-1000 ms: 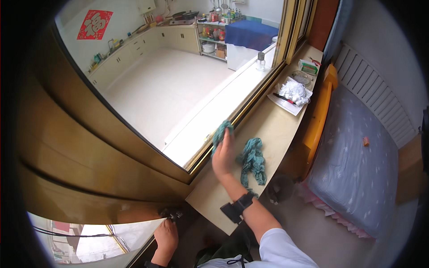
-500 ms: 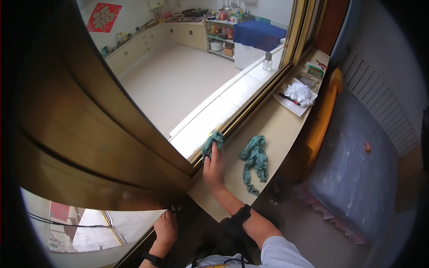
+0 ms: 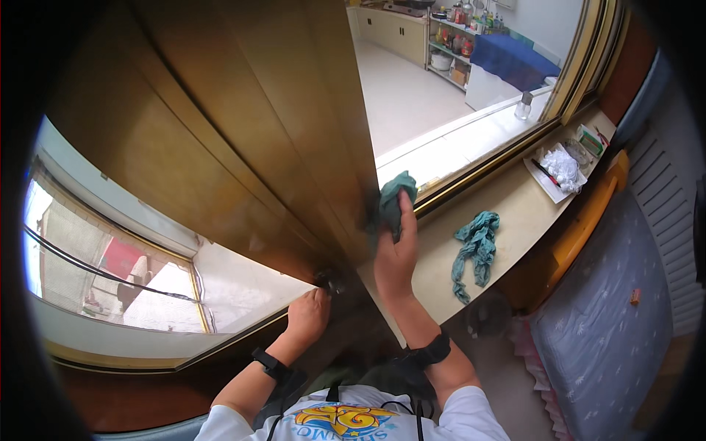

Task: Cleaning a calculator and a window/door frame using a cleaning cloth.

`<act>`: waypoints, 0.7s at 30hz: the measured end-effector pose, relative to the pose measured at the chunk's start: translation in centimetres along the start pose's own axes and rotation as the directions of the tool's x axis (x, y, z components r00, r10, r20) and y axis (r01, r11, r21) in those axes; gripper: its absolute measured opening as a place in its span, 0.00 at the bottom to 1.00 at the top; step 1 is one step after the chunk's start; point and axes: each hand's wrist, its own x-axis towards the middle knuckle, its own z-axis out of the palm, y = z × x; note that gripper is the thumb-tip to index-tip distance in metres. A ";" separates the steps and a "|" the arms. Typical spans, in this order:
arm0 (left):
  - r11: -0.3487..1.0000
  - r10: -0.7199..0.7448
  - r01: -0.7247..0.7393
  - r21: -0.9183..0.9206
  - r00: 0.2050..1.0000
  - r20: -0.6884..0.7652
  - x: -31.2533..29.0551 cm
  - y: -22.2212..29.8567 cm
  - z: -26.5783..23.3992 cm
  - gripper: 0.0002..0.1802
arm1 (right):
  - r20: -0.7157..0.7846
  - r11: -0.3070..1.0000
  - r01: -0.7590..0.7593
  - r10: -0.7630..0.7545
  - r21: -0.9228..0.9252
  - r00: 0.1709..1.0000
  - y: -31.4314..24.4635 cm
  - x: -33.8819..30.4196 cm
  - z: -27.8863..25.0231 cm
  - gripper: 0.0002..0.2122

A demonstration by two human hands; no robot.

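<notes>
My right hand point(image 3: 397, 257) holds a crumpled green cloth point(image 3: 397, 192) against the brown metallic frame point(image 3: 323, 132), where it meets the window track. The thumb lies over the cloth, and the other fingers are partly hidden behind it. My left hand point(image 3: 309, 312) is low at the bottom of the frame, with its fingers curled beside a dark latch-like part point(image 3: 331, 282). What those fingers grip is hidden. A second green cloth point(image 3: 478, 246) lies twisted and loose on the pale sill, right of my right hand.
Along the pale sill point(image 3: 434, 272), farther right, sit white crumpled material point(image 3: 562, 167), a pen and a small green box point(image 3: 590, 138). A glass bottle point(image 3: 523, 106) stands beyond the window track. A bed point(image 3: 603, 316) is at the right; another window point(image 3: 118, 257) is at the left.
My view has swung left, so the scene sits farther right. The right hand has moved the cloth from the window track to the brown frame. The left hand stays by the latch-like part.
</notes>
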 end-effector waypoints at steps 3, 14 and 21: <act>1.000 0.018 -0.017 -0.020 1.000 0.004 0.3 0.4 -0.5 0.09 | 0.041 0.977 0.209 -0.208 -0.031 0.977 -5.5 3.2 0.4 0.24; 0.998 0.050 -0.048 -0.042 0.998 0.045 0.6 -0.4 0.4 0.10 | 0.068 0.891 0.198 -0.187 -0.410 0.980 3.7 -4.1 -0.5 0.21; 0.996 0.085 -0.085 -0.011 0.996 0.036 0.7 -0.5 0.9 0.10 | 0.122 0.756 0.516 -0.514 -0.403 0.849 -4.3 1.4 2.3 0.20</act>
